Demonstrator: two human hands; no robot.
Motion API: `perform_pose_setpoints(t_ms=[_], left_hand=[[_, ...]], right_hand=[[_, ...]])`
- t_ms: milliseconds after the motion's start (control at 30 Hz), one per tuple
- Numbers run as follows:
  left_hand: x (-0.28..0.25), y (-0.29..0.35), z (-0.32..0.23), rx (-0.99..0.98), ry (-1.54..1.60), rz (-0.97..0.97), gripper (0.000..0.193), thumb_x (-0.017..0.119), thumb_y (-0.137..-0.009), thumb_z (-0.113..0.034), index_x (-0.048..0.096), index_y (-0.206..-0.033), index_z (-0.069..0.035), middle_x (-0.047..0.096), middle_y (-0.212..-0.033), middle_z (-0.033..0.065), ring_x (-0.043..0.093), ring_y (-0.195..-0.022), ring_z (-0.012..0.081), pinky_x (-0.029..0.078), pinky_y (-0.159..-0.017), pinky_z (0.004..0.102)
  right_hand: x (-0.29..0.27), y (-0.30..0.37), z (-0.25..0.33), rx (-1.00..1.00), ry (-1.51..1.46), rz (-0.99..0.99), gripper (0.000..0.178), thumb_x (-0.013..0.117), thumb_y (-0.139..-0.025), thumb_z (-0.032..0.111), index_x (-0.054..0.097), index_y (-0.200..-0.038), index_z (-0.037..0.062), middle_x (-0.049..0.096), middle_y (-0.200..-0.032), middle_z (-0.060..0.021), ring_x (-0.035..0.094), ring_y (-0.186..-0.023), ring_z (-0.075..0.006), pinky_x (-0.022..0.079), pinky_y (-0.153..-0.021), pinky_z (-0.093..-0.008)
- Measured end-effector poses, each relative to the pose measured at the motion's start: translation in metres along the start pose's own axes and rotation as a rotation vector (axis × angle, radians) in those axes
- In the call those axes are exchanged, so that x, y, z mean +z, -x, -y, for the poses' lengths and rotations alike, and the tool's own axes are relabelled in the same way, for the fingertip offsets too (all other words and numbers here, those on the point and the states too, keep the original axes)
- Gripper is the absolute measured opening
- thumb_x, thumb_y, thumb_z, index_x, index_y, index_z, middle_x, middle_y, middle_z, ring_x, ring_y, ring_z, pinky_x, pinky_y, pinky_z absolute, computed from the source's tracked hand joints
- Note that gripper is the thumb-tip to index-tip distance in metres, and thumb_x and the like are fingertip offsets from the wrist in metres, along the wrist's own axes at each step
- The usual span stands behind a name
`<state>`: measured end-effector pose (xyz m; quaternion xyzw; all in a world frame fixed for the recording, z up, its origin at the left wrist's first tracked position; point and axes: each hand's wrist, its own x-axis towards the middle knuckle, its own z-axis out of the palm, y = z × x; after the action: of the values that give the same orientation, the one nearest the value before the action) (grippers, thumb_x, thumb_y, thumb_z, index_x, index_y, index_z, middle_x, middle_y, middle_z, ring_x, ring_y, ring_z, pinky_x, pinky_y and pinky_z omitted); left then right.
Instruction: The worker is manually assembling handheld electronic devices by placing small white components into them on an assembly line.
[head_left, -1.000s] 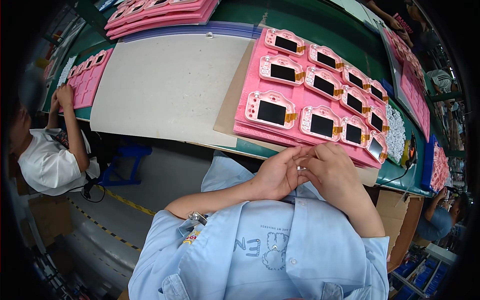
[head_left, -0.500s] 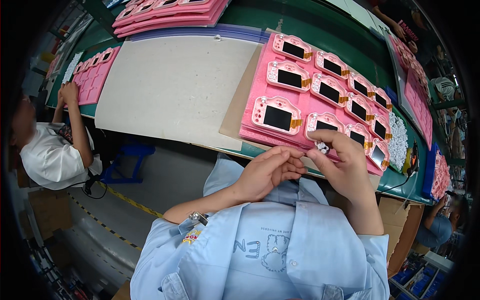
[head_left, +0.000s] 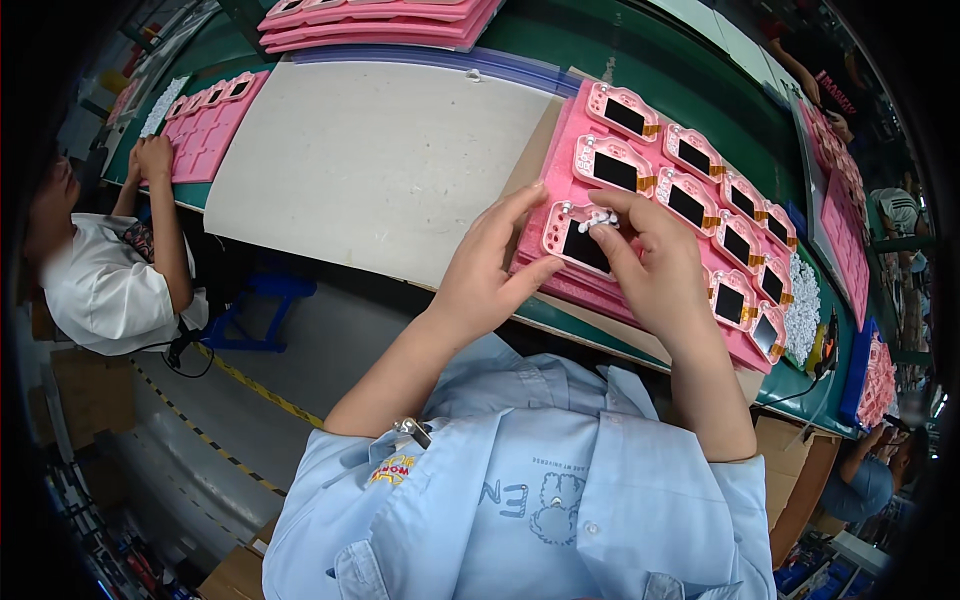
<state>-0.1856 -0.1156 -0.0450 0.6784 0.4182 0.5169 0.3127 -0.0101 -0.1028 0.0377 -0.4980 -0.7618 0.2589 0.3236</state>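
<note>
Pinched between the thumb and fingers of my right hand [head_left: 655,262] is a small white part with rounded knobs [head_left: 598,222]. It is over the upper part of a pink casing with a black screen [head_left: 584,246], at the near left of the pink foam tray [head_left: 563,180]. My left hand [head_left: 482,258] reaches to that casing's left side, thumb and forefinger spread apart, and nothing shows in its grasp. Whether its fingertips touch the casing or only the foam, I cannot tell. My right hand hides the casing's right side and part of the tray.
More pink casings with screens and orange ribbon tabs [head_left: 686,203] fill the tray. A pile of small white parts [head_left: 803,310] lies to its right. Left of it is a grey board [head_left: 370,165]; stacked pink trays [head_left: 385,25] stand behind. At far left, a person [head_left: 110,260] sits.
Both hands have moved away from my body to the near-left casing. The right hand brought the white part over it; the left hand's fingers spread apart. The view has shifted slightly.
</note>
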Motion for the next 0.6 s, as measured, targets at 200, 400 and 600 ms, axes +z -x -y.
perform_pose_setpoints(t_ms=[200,400,600], left_hand=[[0.007,0.001,0.013,-0.091,0.239,0.080,0.064,0.066,-0.080,-0.008,0.037,-0.136,-0.001,0.049,-0.129,0.0178,0.051,-0.116,0.0292,0.041,-0.098,0.0362],[0.008,0.002,0.010,-0.136,0.280,0.077,0.073,0.067,-0.075,0.002,0.032,-0.139,-0.003,0.047,-0.131,0.0164,0.047,-0.121,0.0255,0.037,-0.104,0.0363],[0.009,0.002,0.011,-0.112,0.278,0.026,0.069,0.070,-0.076,-0.004,0.036,-0.136,-0.002,0.050,-0.127,0.0175,0.052,-0.115,0.0267,0.041,-0.098,0.0350]], right_hand=[[0.021,-0.003,-0.016,-0.211,0.270,-0.109,0.022,0.060,-0.084,0.007,0.061,-0.105,0.0017,0.064,-0.089,-0.0115,0.060,-0.075,-0.0241,0.049,-0.066,-0.0327],[0.027,-0.001,-0.012,-0.266,0.445,-0.098,0.020,0.062,-0.082,0.004,0.064,-0.101,0.0019,0.065,-0.088,-0.0103,0.062,-0.078,-0.0230,0.050,-0.067,-0.0319],[0.030,-0.005,-0.013,-0.306,0.340,-0.106,0.015,0.066,-0.078,0.001,0.067,-0.094,0.0009,0.066,-0.086,-0.0089,0.061,-0.076,-0.0208,0.049,-0.067,-0.0290]])
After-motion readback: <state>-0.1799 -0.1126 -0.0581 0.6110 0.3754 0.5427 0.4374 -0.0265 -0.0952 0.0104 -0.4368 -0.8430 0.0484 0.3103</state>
